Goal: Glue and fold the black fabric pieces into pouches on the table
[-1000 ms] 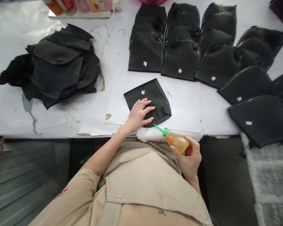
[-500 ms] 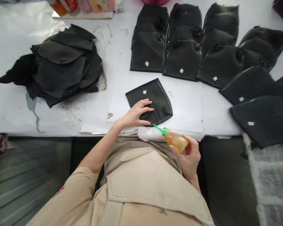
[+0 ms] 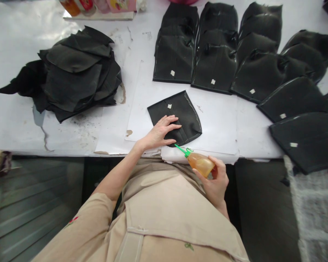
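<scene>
A black leather-like panel (image 3: 187, 112) lies flat before me, one edge straight and the other curved, with a small pale sticker (image 3: 169, 106) near the straight edge. A whitish line runs along part of its curved border. Resting on the panel, my left hand (image 3: 165, 131) has its fingers spread. My right hand (image 3: 217, 178) is closed around a squeeze bottle (image 3: 200, 163) of amber liquid, tilted with its green nozzle (image 3: 182, 149) pointing left. The nozzle's tip is at the panel's near curved edge, close to my left thumb; whether it touches I cannot tell.
A loose pile of black pieces (image 3: 73, 72) sits on the left of the white-covered table (image 3: 112, 127). Overlapping rows of similar stickered panels (image 3: 175, 58) spread across the back and right. Jars and a pink box (image 3: 123, 5) stand at the back left.
My right hand has moved the bottle slightly left, carrying the nozzle tip along the panel's near edge toward my left thumb. My left hand stays on the panel. The whole view has shifted slightly.
</scene>
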Available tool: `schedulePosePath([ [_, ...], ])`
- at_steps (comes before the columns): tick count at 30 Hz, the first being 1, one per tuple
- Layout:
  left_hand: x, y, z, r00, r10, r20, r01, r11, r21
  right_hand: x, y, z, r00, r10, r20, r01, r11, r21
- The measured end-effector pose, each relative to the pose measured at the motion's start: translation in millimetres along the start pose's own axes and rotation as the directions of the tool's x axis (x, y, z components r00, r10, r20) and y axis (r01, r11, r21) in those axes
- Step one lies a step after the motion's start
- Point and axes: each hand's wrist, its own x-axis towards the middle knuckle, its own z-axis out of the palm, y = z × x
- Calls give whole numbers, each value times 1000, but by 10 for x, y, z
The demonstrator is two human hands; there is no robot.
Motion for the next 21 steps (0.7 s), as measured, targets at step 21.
schedulePosePath([
  [21, 2, -16, 12, 1000, -2, -6, 2, 1000, -31, 104, -179, -1, 965, 238, 108, -251, 959, 131],
])
